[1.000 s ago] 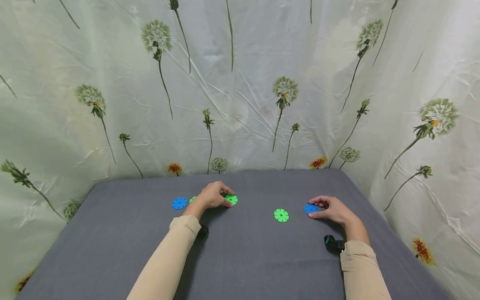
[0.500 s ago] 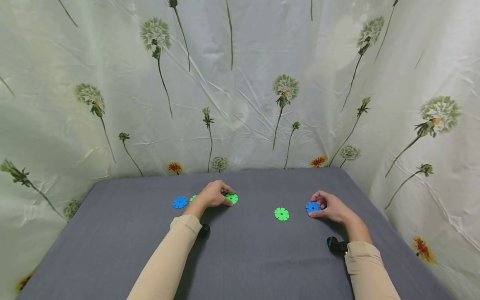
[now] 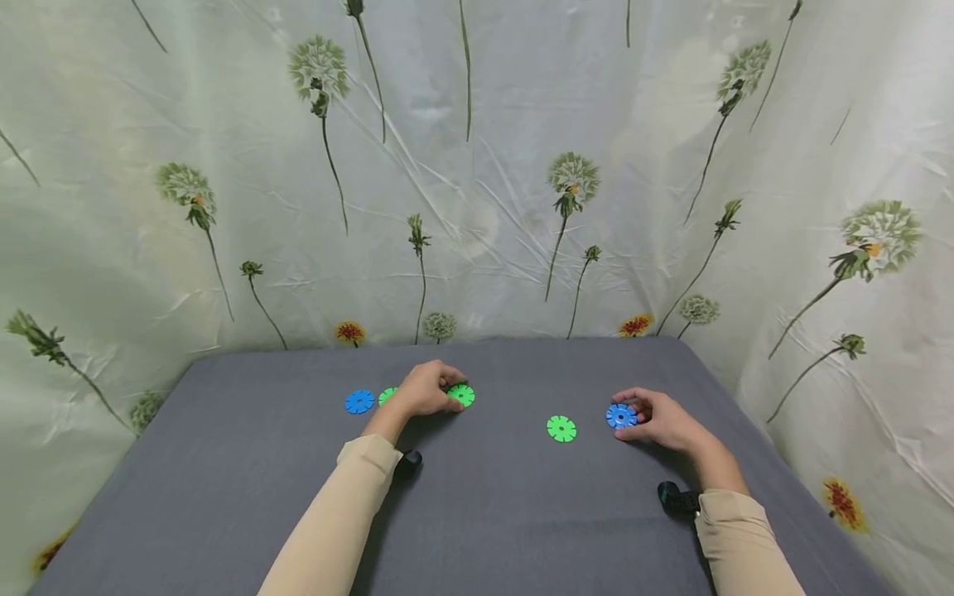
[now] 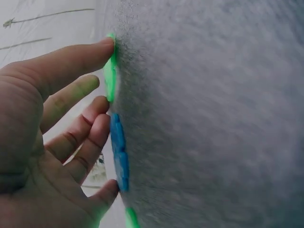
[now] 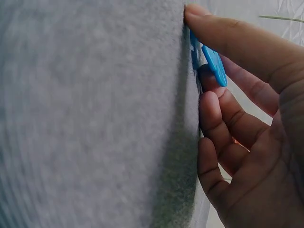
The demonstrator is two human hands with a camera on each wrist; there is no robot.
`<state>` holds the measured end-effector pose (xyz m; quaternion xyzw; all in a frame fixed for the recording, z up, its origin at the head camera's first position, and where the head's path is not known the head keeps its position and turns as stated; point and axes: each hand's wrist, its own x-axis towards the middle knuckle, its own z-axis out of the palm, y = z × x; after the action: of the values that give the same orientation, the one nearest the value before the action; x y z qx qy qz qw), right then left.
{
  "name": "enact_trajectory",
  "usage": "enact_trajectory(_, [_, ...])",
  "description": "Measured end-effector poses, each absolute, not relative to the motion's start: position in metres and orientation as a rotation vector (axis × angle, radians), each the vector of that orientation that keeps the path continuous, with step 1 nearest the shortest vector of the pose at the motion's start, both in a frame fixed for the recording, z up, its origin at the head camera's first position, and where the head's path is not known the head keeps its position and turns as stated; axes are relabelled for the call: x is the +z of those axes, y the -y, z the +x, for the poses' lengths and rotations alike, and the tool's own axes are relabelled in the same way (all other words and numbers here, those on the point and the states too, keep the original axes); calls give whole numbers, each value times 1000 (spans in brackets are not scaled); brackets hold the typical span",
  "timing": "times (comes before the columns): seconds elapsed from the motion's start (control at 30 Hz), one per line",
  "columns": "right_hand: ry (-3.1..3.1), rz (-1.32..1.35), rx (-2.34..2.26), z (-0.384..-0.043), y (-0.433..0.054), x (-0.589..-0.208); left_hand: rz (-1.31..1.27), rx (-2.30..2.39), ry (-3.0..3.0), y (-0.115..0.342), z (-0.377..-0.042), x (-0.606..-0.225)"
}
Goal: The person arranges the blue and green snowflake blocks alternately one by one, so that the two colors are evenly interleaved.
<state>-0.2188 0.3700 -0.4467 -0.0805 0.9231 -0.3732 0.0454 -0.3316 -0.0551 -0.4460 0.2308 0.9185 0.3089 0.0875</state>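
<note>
In the head view my left hand [image 3: 427, 391] lies over the back middle of the table and pinches a green notched disc [image 3: 461, 396] by its edges between thumb and index finger. The left wrist view shows a blue disc [image 4: 119, 154] beside the other fingertips, hidden from the head view by the hand. On the right, my right hand [image 3: 666, 420] holds a blue notched disc [image 3: 621, 416] between thumb and fingers. That blue disc [image 5: 216, 66] stands tilted in the right wrist view, with more blue at the cloth behind it.
Another green notched disc [image 3: 561, 429] lies between the hands. Farther left are a blue disc [image 3: 359, 402] and a green disc [image 3: 388, 395], the latter partly covered by the left hand. Grey cloth [image 3: 492, 513] covers the table; a flowered curtain [image 3: 492, 190] hangs behind.
The blue disc at my right hand has tilted, its face now catching the light, and the right-hand fingers have shifted slightly round it. My left hand stays on the green disc.
</note>
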Motion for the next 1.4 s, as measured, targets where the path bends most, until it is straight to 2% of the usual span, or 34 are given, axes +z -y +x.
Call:
enact_trajectory(0.73, [-2852, -172, -1054, -225, -361, -443, 629, 911, -2767, 56, -336, -444])
enact_trajectory(1.4, [-2836, -387, -1041, -273, -306, -424, 575, 939, -2720, 55, -335, -446])
